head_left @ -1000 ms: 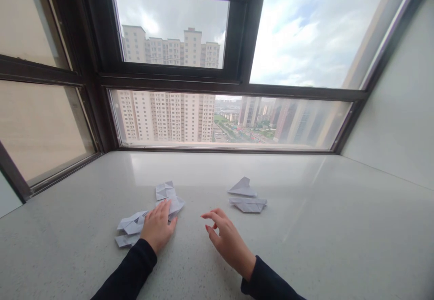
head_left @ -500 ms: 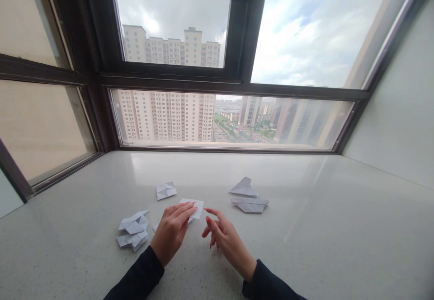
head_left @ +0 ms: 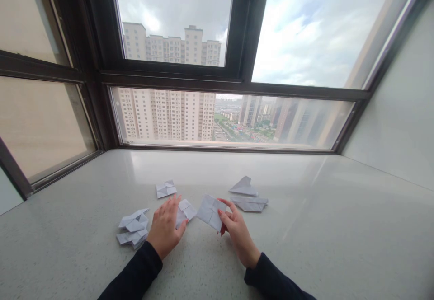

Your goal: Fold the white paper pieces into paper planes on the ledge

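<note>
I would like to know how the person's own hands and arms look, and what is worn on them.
Both sleeves are long, plain and very dark, reaching about to the wrists. The left hand and right hand wear no gloves or visible rings; reddish nail polish seems to show.

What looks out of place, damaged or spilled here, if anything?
Nothing stands out. The right hand holds a folded paper square; the left hand partly covers another square. The folded papers at far left overlap unevenly, but nothing looks torn or spilled.

One head-worn camera looks forward and down over the near ledge [head_left: 305,227] toward a window [head_left: 233,75].
</note>
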Demonstrator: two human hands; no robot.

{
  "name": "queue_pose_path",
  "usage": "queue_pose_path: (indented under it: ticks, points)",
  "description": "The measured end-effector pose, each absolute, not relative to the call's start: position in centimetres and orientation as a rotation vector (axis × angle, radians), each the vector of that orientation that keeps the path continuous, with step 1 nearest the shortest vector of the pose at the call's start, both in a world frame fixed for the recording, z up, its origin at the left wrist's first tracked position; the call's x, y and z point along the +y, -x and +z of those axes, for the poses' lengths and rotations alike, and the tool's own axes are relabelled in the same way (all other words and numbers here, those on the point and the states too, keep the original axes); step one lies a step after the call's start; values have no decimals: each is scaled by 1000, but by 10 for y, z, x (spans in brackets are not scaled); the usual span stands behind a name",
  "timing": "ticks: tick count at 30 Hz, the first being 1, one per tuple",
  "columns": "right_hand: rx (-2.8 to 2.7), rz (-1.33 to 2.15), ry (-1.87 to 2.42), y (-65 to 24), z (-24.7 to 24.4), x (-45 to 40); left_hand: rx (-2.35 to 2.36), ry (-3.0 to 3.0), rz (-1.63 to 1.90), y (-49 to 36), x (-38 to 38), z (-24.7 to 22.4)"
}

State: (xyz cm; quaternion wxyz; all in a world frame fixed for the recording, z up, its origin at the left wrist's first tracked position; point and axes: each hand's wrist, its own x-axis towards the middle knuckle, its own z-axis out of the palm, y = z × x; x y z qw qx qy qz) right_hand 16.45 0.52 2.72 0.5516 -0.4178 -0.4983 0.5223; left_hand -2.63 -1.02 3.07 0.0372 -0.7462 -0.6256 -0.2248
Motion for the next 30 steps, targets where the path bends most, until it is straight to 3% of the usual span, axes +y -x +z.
queue_pose_path:
  ticks: [7, 17, 25, 30]
  points:
    - [-1199, 1199, 928, -160, 28, 0, -2140, 2322, -537, 28, -7, 27]
    - [-1254, 1214, 875, -160, 29, -2, -2006, 2226, -880, 22, -11, 33]
    - [-1248, 1197, 884, -160, 32, -3, -1863, 2379, -1518, 24, -7, 40]
    - [-1269, 1230, 852, -159, 38, -6, -2131, 2486, -2069, 18, -8, 42]
